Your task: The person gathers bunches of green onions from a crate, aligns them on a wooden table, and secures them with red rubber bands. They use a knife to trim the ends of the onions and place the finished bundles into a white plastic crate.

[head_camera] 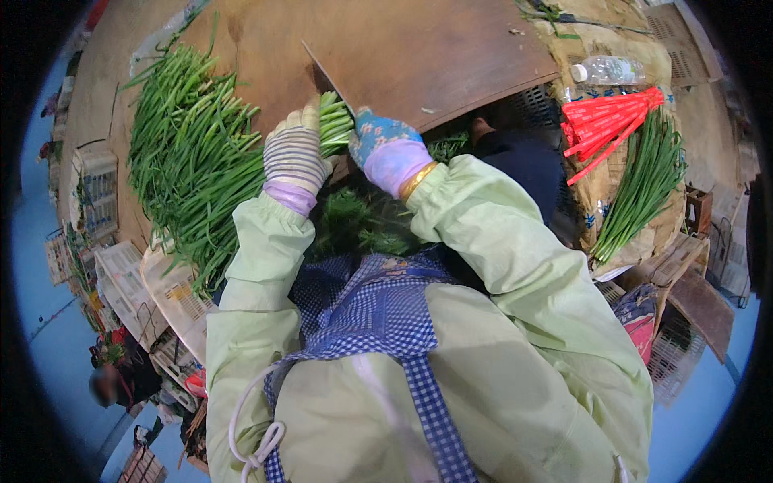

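Note:
My left hand (pixel 297 148), in a striped knit glove, is closed around a bunch of green leafy stalks (pixel 335 124), its pale cut ends pointing right. In a blue floral glove, my right hand (pixel 386 145) grips a knife (pixel 326 75) whose blade slants up and left, close beside those ends. The knife's handle is hidden in the hand. A large heap of the same stalks (pixel 187 145) lies on the brown board to the left, its leaves hanging over the near edge.
The brown board (pixel 386 48) spans the far side. At right, a covered surface holds a clear plastic bottle (pixel 610 70), red printed strips (pixel 610 121) and a separate green bunch (pixel 643 181). Green trimmings (pixel 362 223) lie below my hands. Plastic crates (pixel 130 284) and a person (pixel 124 374) are at left.

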`<state>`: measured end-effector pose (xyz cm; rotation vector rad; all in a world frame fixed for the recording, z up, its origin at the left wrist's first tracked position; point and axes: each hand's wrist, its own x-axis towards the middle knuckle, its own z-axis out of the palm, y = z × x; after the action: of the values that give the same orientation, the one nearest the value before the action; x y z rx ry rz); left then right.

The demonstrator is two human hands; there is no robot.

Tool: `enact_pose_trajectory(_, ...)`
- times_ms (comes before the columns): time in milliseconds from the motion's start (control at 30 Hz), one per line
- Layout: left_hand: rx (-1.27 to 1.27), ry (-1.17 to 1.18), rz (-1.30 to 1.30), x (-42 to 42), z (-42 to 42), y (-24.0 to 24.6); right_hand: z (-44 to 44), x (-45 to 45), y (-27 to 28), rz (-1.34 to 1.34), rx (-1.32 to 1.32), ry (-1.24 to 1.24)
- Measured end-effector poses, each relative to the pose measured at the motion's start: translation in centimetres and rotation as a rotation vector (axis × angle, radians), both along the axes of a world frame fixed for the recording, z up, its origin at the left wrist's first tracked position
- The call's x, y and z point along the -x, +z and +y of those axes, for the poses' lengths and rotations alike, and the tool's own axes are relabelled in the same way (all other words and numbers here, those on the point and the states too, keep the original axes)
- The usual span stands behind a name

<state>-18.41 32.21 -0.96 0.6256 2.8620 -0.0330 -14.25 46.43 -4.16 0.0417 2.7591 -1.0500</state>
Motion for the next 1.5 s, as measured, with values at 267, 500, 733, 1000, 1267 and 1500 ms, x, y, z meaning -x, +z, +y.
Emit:
enact_pose_trajectory(267,-0.752,0.112,-1.161,6.1,-4.4,1.6,6.5,0.3,-1.1,0.209,-0.11,-0.227)
enact_pose_trajectory(500,-0.397,0.064,-0.349,5.6,-0.8,4.2,8.1,-1.2,-1.7,0.114,0.006,-0.302)
enact_pose_trajectory(733,0.065,-0.184,-0.005,-0.3,-0.3,0.6,4.5,-2.7,-1.4,0.252,0.097,-0.221)
enact_pose_trajectory(1000,0.08,-0.039,-0.239,3.1,0.9,1.8,2.6,-2.8,-0.1,0.173,0.164,-0.133)
enact_pose_trajectory(1267,0.172,-0.067,-0.259,3.3,1.0,1.4,1.9,-2.2,-0.4,0.088,0.088,-0.072)
enact_pose_trajectory(1500,0.208,-0.053,-0.272,3.6,1.4,1.3,0.5,-0.3,-1.9,0.18,-0.006,0.03)
